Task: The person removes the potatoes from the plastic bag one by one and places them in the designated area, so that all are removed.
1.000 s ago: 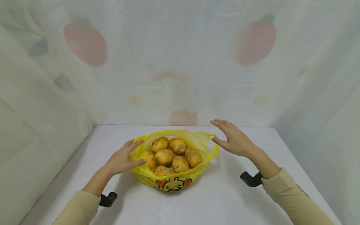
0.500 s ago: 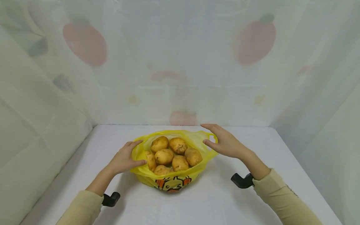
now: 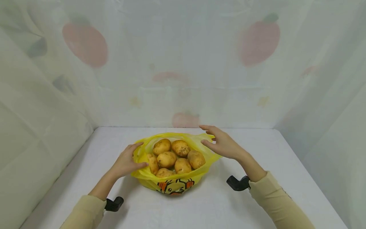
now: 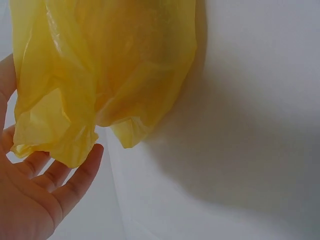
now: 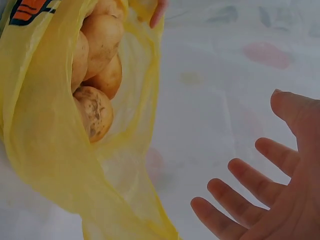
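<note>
A yellow plastic bag [image 3: 148, 184] with a cartoon print stands on the table, its mouth spread wide. Several potatoes [image 3: 167, 159] fill it. My left hand [image 3: 125, 162] is at the bag's left rim, fingers and thumb spread. In the left wrist view, its relaxed fingers [image 4: 80, 180] are beside the crumpled left end of the bag; whether they touch it I cannot tell. My right hand [image 3: 223, 144] hovers over the bag's right handle end, partly hiding it. Seen from the right wrist, that hand [image 5: 280, 185] holds nothing, fingers apart, with plastic [image 5: 50, 150] beside it.
The white tabletop [image 3: 200, 210] ends at a pale curtain [image 3: 183, 63] with faded fruit prints behind. More curtain hangs along the left and right sides. A black wrist camera mount [image 3: 238, 183] sits on the right forearm, another mount [image 3: 114, 204] on the left.
My right hand has moved left, from beside the bag's right handle to over it. My left hand has barely shifted. The bag and potatoes stay where they were.
</note>
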### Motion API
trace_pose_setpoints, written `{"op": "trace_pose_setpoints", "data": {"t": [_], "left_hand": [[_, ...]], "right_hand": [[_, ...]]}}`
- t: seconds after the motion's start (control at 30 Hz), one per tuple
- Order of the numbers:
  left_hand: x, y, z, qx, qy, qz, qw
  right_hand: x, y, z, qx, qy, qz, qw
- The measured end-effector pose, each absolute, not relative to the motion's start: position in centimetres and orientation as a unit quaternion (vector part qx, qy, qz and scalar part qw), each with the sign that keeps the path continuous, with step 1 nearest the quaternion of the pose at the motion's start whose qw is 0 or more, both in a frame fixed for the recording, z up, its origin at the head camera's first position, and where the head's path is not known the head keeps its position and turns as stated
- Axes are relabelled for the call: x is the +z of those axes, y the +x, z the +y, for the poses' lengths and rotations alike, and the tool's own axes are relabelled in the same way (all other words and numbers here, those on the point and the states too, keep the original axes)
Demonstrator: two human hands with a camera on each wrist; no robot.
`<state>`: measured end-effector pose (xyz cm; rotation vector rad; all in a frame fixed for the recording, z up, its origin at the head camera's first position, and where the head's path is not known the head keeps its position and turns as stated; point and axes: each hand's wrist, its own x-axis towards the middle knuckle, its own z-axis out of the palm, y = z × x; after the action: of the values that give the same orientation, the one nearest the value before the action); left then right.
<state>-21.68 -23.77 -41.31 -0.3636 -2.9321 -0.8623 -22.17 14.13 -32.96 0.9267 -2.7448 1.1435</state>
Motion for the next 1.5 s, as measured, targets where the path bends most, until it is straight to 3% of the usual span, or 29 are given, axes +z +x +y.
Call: {"op": "trace_pose_setpoints", "data": {"t": [0.77, 1.5], "left_hand": [[-42.1, -21.7, -23.4, -0.31, -0.115, -0.942, 0.06], [-42.7, -21.7, -23.0, -0.331, -0.089, -0.939, 0.045]], "right_hand": [[-37.4, -24.4, 13.0, 0.451, 0.195, -0.865, -0.105], [-42.1, -24.8, 12.6, 0.429, 0.176, -0.884, -0.063]]}}
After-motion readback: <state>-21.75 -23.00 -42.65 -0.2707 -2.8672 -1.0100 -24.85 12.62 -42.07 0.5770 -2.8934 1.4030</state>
